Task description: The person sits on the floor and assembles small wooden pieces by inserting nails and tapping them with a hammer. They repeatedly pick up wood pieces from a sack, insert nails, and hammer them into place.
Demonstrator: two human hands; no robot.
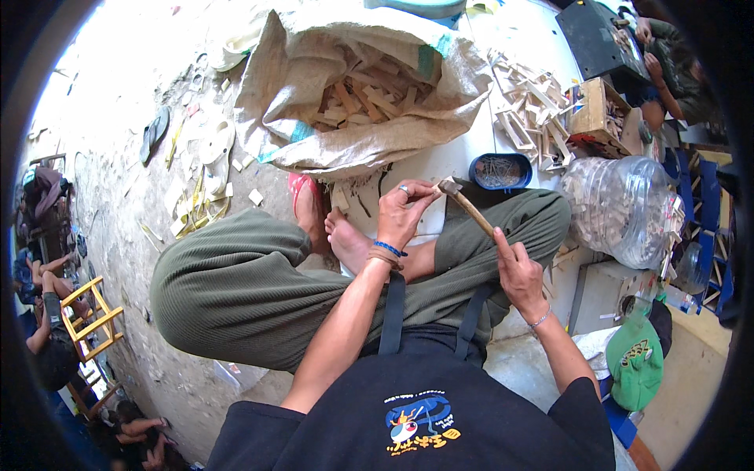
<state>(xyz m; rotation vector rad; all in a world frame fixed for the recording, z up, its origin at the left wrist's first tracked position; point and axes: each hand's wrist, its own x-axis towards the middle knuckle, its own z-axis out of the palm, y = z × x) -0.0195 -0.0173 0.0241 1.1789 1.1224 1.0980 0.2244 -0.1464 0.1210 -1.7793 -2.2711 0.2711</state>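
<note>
My right hand [518,275] is wrapped round the wooden handle of a hammer [473,214], which slants up and left. Its small head lies close to the fingertips of my left hand [402,216]. Those fingers are pinched together over my bent leg, and what they hold, if anything, is too small to make out. Just beyond the hammer stands a dark blue oval container [503,188] full of what look like thin nails. A large woven sack [377,149] of wood offcuts [373,98] sits open in front of my feet.
Loose wood strips [534,102] are heaped at the far right, beside a wooden box [591,118]. A big clear plastic bottle [620,208] lies to the right, with a green cap [636,365] nearer. A dark slipper [155,133] and yellow stool [96,318] are left. Other people sit at both sides.
</note>
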